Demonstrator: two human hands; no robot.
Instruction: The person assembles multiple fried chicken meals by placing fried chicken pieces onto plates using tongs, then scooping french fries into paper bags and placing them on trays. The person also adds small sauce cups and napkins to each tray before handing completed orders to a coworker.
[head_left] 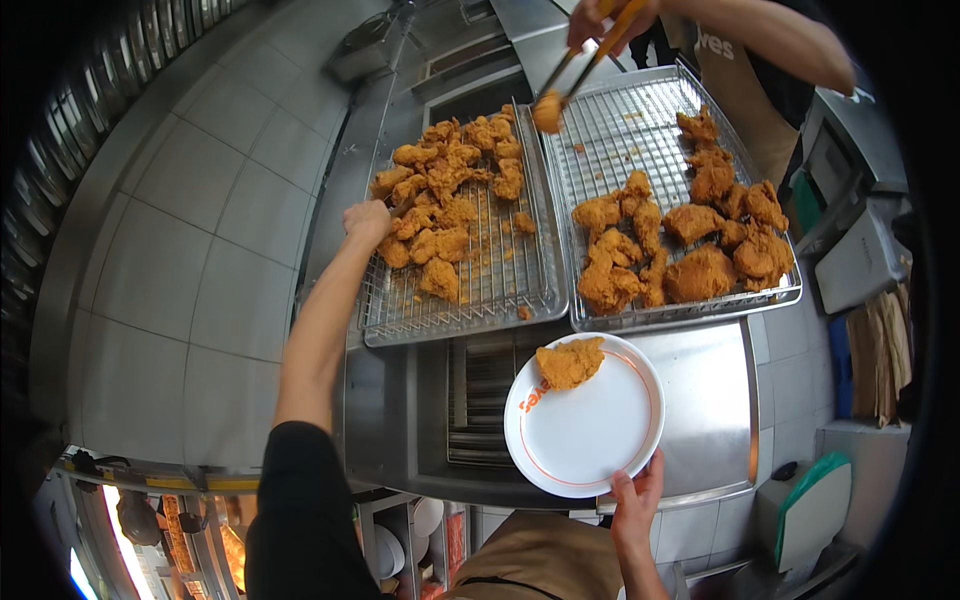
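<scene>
2 trays top a steel counter beside tiles; left fingers clamp a utensil, right fingers a plate.

Large grey tiles are lining the left side, bordering a steel counter. Floor tiles are showing at right, where a green-lined bin is standing. Bright light is glowing lower left.

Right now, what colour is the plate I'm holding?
The plate is white with a thin orange-red ring, best in the head view.
</scene>
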